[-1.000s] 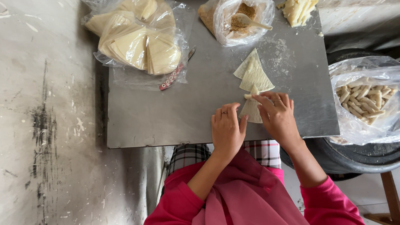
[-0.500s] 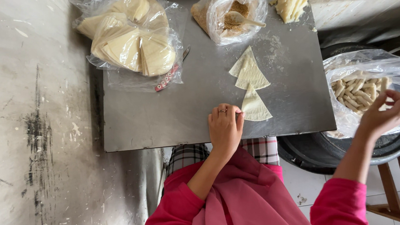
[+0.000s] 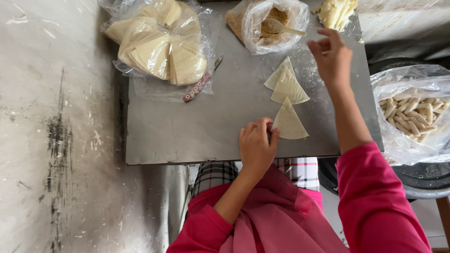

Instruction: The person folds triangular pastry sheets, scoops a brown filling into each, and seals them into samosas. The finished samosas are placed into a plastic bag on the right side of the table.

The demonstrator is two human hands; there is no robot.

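A triangular pastry wrapper [image 3: 289, 121] lies flat near the front edge of the grey metal tray [image 3: 182, 130], and the left hand [image 3: 256, 146] rests beside it with curled fingers, the fingertips pressing on the wrapper's lower left corner. The right hand [image 3: 332, 57] is raised well apart from that wrapper, over the far right part of the tray, its fingers loosely bent and holding nothing that can be seen. It hovers just below a small pile of pale strips [image 3: 337, 11] at the tray's far right corner. Between the two hands lie two more triangular wrappers [image 3: 286, 83], overlapping each other, just beyond the one under the left hand. Farther back a clear bag of brown filling [image 3: 272, 16] stands open with a spoon [image 3: 284, 28] in it, and a bag of stacked wrappers [image 3: 161, 45] sits at the far left. To the right of the tray, a bag of rolled pieces [image 3: 413, 112] rests in a dark basin [image 3: 441, 178].
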